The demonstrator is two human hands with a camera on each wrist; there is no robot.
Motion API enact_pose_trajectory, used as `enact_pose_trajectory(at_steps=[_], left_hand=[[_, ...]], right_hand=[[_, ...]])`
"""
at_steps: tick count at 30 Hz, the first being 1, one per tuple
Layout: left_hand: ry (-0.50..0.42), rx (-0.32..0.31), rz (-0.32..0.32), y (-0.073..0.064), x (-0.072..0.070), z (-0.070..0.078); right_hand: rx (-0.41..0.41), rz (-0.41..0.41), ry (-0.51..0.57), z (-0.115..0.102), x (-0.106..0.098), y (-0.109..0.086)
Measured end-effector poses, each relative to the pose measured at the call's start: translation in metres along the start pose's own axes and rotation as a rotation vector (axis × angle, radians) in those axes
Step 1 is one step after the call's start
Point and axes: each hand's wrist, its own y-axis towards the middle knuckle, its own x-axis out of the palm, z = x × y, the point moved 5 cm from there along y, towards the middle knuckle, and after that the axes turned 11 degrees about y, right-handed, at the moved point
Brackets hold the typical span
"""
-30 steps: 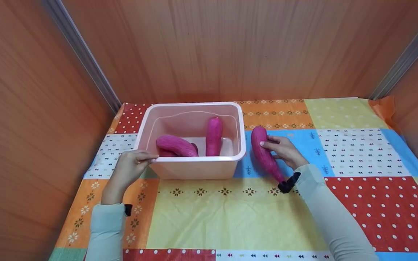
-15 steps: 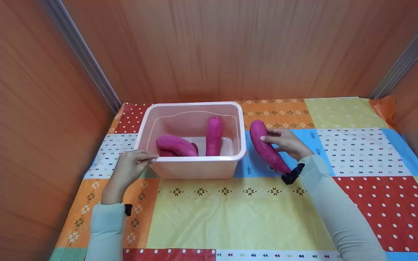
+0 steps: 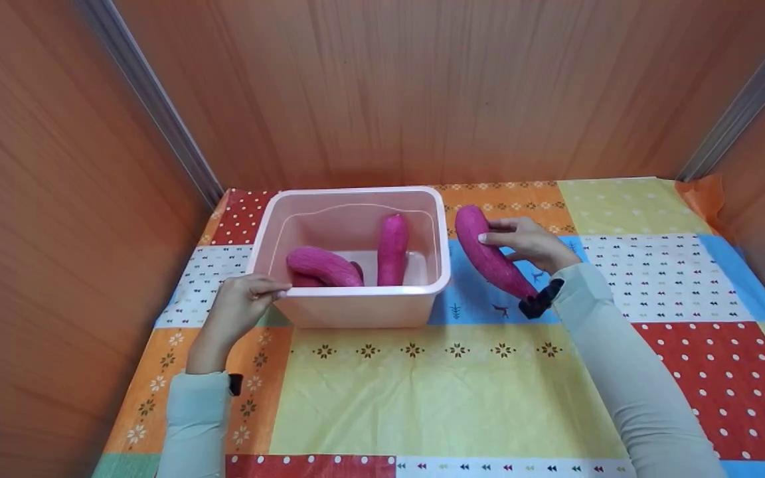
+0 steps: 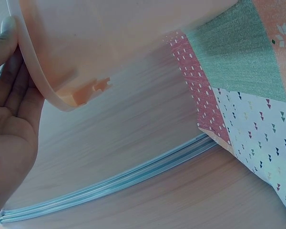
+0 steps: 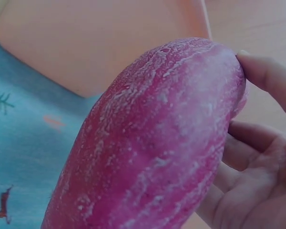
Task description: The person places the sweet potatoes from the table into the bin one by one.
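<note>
My left hand (image 3: 235, 313) pinches the near left corner of a pale pink plastic bin (image 3: 362, 309) by its rim. In the left wrist view the thumb lies over that rim (image 4: 37, 81), with the fingers on its other side. To the right of the bin, my right hand (image 3: 534, 243) holds a long, curved magenta vegetable (image 3: 494, 263) between thumb and fingers, above the cloth. White streaks run along its skin in the right wrist view. Inside the bin, one similar vegetable (image 3: 392, 251) leans upright and another (image 3: 324, 265) lies sideways over a darker, partly hidden one.
A patchwork-patterned cloth (image 3: 449, 398) covers the table. Wood-grain panels (image 3: 382, 93) enclose the back and both sides, joined by metal corner strips (image 3: 157, 99). Dark bands sit at both cuffs; the right one (image 3: 540, 299) overlaps the held vegetable's lower end from the head view.
My right hand has moved up and away from me with the vegetable, which now tilts more. The left hand and the bin stay in place.
</note>
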Motion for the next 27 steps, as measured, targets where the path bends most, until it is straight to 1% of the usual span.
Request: enact_pose_trajectory(at_steps=[6, 10, 16, 21, 27], left_hand=[[-0.003, 0.012, 0.007, 0.0, 0.0, 0.0], [-0.008, 0.004, 0.005, 0.0, 0.001, -0.001], [-0.006, 0.017, 0.026, -0.001, 0.0, -0.002], [-0.023, -0.004, -0.001, -0.001, 0.0, -0.002], [-0.029, -0.014, -0.016, 0.0, 0.0, -0.001]], right_hand=[[-0.001, -0.006, -0.011, -0.016, -0.001, -0.002], [0.01, -0.002, -0.04, -0.024, -0.001, -0.003], [-0.022, -0.021, -0.076, -0.038, -0.001, -0.003], [-0.057, -0.036, -0.086, -0.05, 0.0, -0.004], [-0.07, -0.035, -0.112, -0.062, 0.002, -0.004]])
